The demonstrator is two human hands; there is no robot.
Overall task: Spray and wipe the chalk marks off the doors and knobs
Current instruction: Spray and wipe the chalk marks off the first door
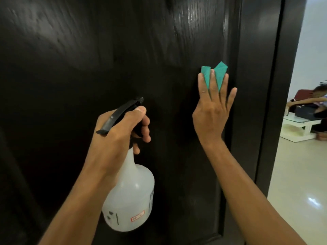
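You are facing a dark wooden door (88, 59) that is filling almost the whole view, its grain catching light near the top and its surface looking streaky and damp. To its right, an opening is showing a pale tiled floor (297, 174) and a low white worktop (299, 128) in the next room, with a person's arm reaching over it.

Your left hand (122, 128) is gripping the neck of a translucent white spray bottle (131, 197), fingers curled round the black trigger head (120, 114), whose nozzle is pointing at the door. The bottle is hanging just in front of the panel.

Your right hand (213, 110) is lying flat with straight, spread fingers, pressing a folded teal cloth (218, 72) against the door near its right edge; the cloth is peeking out above and between your fingertips.
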